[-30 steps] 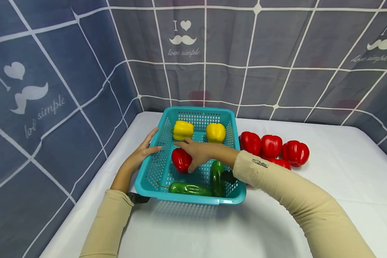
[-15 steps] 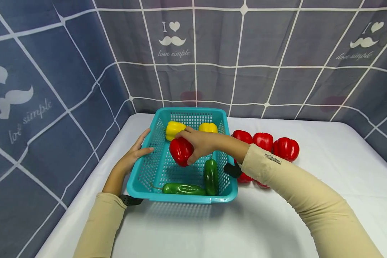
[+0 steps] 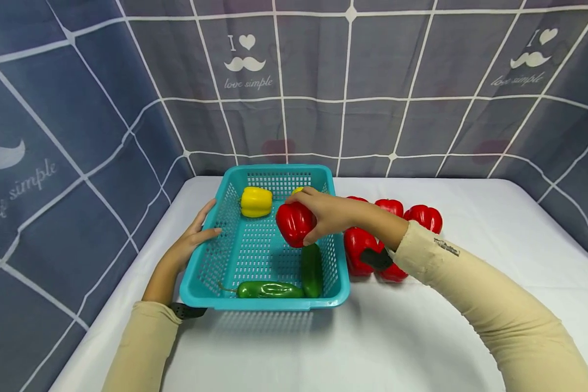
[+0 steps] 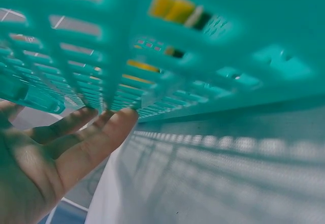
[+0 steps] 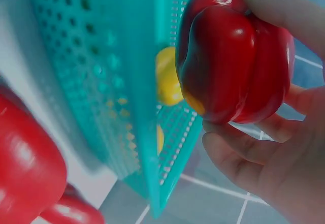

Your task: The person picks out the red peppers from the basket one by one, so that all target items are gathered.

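My right hand [image 3: 330, 212] holds a glossy red bell pepper [image 3: 295, 224] above the right part of a teal perforated plastic basket [image 3: 269, 305]. In the right wrist view, thumb and fingers wrap this red bell pepper [image 5: 236, 56] from opposite sides. My left hand [image 3: 188, 245] is at the basket's left side, thumb over the rim and fingers against the outer wall. The left wrist view shows those fingers [image 4: 96, 148] fairly straight under the rim. Inside lie a yellow bell pepper [image 3: 256, 202], another yellow one [image 3: 298, 190] mostly hidden by my right hand, and two green chili peppers [image 3: 270, 289].
Several red bell peppers [image 3: 359, 247] sit on the white tablecloth [image 3: 495, 234] just right of the basket, partly behind my right wrist. Grey-blue checked cloth [image 3: 313, 130] hangs behind and at the sides.
My right hand has lifted the red bell pepper off the basket floor and carried it rightward. The left hand stays at the basket's side. The head view has shifted right.
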Action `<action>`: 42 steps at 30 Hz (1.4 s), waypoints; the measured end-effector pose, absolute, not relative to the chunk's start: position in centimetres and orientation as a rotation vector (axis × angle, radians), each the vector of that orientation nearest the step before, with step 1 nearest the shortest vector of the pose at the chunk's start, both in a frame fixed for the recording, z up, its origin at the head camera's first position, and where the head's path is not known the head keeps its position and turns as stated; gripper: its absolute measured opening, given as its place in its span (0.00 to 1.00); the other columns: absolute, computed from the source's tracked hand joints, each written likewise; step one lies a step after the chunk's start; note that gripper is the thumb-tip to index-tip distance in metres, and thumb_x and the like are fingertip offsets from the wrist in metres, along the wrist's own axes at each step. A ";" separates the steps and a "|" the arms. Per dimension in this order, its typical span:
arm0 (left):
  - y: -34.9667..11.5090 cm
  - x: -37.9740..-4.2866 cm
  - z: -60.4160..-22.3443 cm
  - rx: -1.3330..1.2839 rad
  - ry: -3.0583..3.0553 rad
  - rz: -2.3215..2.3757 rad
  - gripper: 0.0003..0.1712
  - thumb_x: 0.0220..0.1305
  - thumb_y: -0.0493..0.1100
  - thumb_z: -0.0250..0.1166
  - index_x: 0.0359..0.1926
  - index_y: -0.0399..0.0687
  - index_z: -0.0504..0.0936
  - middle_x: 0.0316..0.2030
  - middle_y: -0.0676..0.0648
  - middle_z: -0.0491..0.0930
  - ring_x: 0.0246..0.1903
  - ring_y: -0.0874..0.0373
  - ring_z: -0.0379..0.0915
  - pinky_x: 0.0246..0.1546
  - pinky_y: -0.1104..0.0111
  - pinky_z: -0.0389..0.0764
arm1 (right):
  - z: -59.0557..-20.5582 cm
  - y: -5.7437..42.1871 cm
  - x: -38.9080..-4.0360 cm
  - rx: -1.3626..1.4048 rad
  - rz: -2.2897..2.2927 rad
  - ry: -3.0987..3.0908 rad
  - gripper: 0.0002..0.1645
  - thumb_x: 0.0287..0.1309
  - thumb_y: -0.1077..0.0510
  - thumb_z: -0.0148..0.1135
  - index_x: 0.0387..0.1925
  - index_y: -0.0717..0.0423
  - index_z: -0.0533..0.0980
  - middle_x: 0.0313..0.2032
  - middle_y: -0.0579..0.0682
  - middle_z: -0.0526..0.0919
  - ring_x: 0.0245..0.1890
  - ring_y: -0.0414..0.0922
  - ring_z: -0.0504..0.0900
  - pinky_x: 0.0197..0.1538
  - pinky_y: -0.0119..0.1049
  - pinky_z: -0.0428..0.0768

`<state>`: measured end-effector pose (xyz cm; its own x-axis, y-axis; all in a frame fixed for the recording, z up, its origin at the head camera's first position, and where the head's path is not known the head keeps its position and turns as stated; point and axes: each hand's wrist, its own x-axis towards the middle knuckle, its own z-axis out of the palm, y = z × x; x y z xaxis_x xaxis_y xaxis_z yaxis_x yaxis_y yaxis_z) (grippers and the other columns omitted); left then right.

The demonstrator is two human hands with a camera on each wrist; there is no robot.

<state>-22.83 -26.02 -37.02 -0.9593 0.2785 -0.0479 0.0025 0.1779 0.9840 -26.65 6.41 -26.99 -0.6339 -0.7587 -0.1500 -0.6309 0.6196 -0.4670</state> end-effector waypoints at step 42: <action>-25.4 -22.5 -36.9 0.285 2.290 1.821 0.42 0.67 0.44 0.48 0.70 0.68 0.32 0.70 0.39 0.32 0.56 0.45 0.56 0.42 0.68 0.77 | -27.5 16.7 -24.7 -1.051 -0.805 2.644 0.51 0.35 0.57 0.75 0.62 0.48 0.59 0.56 0.50 0.65 0.56 0.50 0.66 0.46 0.46 0.80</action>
